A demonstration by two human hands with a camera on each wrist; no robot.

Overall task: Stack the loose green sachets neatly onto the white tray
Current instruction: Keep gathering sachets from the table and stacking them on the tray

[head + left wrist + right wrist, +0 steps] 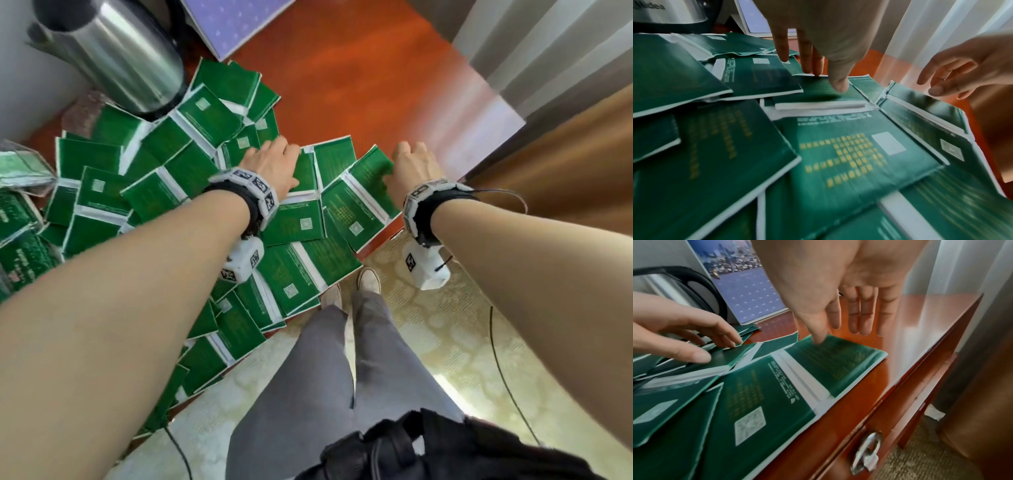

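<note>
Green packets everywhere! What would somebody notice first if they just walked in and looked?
First, the big messy spread of green sachets overlapping across the reddish wooden table. Next, the two bare hands reaching onto it: the left hand with fingertips on a sachet mid-pile, the right hand open at the sachet nearest the table's right edge. A shiny steel kettle stands behind the pile at the far left.
</note>
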